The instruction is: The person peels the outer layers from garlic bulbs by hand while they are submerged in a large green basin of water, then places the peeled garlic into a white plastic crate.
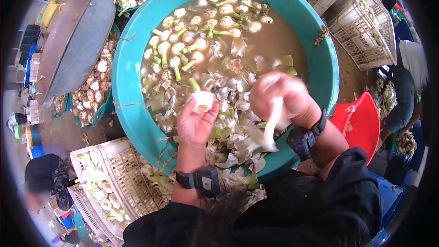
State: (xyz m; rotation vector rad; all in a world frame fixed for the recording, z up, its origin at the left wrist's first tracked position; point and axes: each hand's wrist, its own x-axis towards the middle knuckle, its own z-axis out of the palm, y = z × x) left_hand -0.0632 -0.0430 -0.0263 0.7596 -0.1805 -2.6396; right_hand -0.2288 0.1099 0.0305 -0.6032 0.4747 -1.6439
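Left hand (195,126) curled round fennel bulb (202,101); bulb sits at fingertips, above palm, over teal tub (131,110) of murky water. Right hand (280,97) fisted on peeled layer (272,130), which hangs below fist, near bulb.

White crate (130,176) (holding trimmed bulbs (97,174)) lower left; grey metal basin (77,32) upper left; red bin (362,120) right.

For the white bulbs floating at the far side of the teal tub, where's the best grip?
Probably the rounded white body of a bulb, taken from above: it floats clear of the murky water, while its green stalk looks thin and offers less to hold.
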